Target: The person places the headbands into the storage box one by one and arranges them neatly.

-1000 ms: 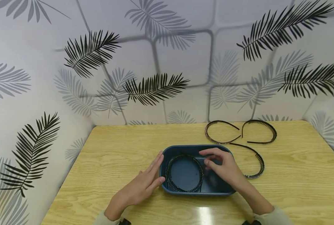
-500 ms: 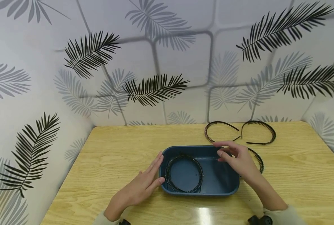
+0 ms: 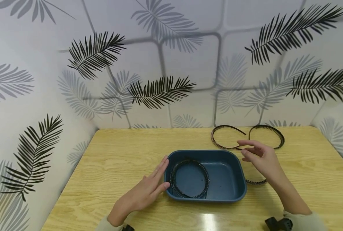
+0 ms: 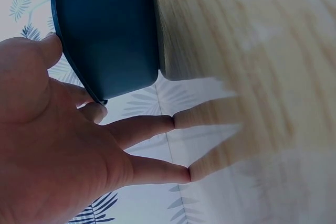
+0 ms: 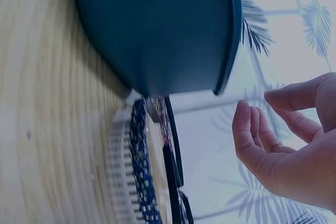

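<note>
While hands (image 3: 143,192) (image 3: 262,160) flank the tub (image 3: 223,183), nearest headband (image 3: 255,183) partly hidden

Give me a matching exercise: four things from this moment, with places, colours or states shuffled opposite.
1. Tub
2. Bands
3. Left grip
4. Right grip

A. Right of the tub, holding nothing
B. Plain dark blue
C. Touching the tub's left end
D. Some inside the tub, some outside

Pairs: 1-B, 2-D, 3-C, 4-A
</note>
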`<action>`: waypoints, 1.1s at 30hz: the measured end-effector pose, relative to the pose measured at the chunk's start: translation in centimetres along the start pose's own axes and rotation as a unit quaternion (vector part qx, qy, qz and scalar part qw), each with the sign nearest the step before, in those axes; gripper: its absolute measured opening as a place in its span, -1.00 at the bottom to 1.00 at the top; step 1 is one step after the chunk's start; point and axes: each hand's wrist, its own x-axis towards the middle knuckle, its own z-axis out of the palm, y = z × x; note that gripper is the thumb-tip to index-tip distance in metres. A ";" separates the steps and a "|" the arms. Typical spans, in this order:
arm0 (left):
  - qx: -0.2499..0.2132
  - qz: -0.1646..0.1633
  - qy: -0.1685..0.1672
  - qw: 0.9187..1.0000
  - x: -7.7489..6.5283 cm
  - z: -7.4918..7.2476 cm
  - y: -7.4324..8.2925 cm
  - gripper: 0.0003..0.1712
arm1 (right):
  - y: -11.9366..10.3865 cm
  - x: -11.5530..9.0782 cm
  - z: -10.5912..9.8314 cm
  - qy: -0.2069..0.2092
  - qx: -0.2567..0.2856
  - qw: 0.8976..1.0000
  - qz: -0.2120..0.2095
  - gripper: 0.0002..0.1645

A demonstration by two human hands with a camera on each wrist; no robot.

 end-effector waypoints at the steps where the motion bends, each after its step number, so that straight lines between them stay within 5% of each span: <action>1: -0.001 0.000 -0.001 1.000 0.0 0.0 0.0 -0.17 | 0.1 0.0 -0.3 0.003 -0.004 1.000 0.003 -0.59; 18: 0.007 0.004 0.002 1.000 0.1 0.0 0.2 -0.18 | 3.7 0.0 -4.3 0.033 -0.033 0.999 0.023 -0.62; 33: -0.005 -0.005 -0.002 1.000 0.0 0.0 0.1 -0.17 | 5.2 -0.2 -7.0 0.009 -0.144 0.985 0.099 -0.49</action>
